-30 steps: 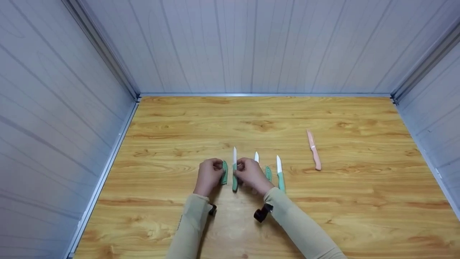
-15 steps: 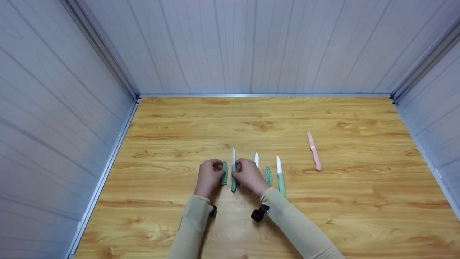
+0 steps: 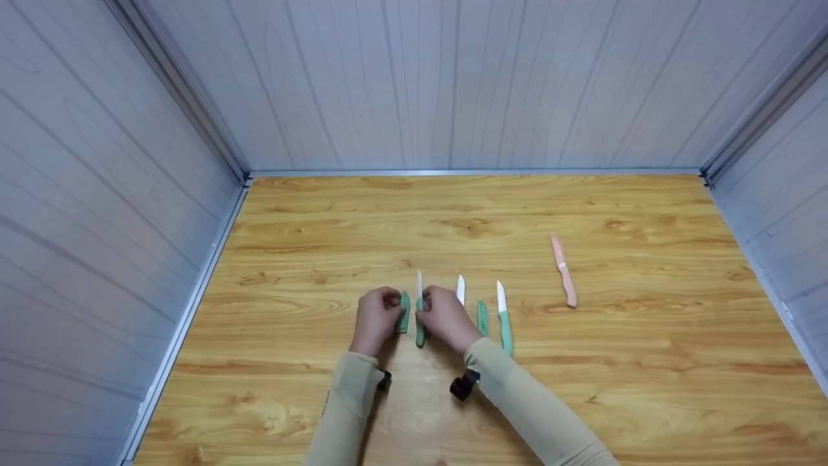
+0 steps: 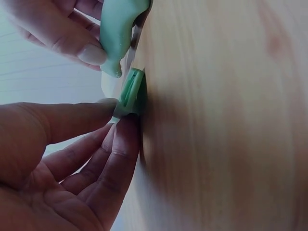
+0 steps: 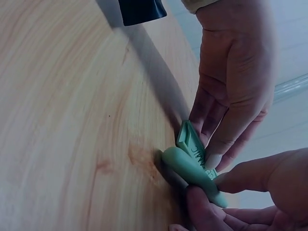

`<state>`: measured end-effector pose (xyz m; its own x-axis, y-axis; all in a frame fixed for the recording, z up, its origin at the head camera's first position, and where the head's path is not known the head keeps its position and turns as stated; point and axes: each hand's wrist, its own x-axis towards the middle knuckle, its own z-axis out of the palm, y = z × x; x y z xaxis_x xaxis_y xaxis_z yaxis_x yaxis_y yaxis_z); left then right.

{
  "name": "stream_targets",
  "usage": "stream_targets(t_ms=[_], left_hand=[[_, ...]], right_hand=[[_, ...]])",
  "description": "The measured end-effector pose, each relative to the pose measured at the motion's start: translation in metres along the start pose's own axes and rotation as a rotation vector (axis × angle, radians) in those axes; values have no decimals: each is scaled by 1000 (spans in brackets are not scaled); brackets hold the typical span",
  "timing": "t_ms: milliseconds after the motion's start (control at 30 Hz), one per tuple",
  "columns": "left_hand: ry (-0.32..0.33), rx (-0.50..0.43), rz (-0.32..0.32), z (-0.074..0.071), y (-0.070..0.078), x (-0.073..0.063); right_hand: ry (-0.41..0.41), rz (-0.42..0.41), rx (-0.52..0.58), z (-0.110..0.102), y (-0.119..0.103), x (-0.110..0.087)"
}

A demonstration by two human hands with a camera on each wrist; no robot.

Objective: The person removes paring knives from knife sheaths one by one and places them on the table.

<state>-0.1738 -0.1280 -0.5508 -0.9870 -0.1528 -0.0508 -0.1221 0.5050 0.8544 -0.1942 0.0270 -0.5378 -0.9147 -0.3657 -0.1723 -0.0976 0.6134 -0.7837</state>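
My left hand (image 3: pixel 377 318) pinches a green knife sheath (image 3: pixel 404 312) between thumb and fingers, low over the table. In the left wrist view the slotted open end of the sheath (image 4: pixel 132 91) shows. Just to its right, my right hand (image 3: pixel 447 316) pinches the green handle (image 3: pixel 420 333) of a small knife, its white blade (image 3: pixel 419 282) pointing away from me. Sheath and knife stand side by side with a narrow gap. In the right wrist view the knife handle (image 5: pixel 190 171) overlaps the sheath, which bears raised lettering.
Right of my right hand lie a second white blade (image 3: pixel 460 288), partly hidden by that hand, another green sheath (image 3: pixel 482 318) and a green-handled knife (image 3: pixel 504 323). Farther right lies a pink knife (image 3: pixel 564 275). Pale panel walls enclose the wooden table (image 3: pixel 310 233) at the back and sides.
My right hand has shifted slightly left and toward me with the knife, narrowing the gap to the sheath. The left hand stays nearly in place with the sheath.
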Motion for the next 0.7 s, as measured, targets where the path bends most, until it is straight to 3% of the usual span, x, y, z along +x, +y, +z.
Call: stream_targets(t_ms=[300,700], left_hand=[[39,5,-9,3,-1,-1],[54,44,51,2,-2,-2]], right_hand=[[10,-10,-54,1,-1,1],[45,-19,-125,2,-2,3]])
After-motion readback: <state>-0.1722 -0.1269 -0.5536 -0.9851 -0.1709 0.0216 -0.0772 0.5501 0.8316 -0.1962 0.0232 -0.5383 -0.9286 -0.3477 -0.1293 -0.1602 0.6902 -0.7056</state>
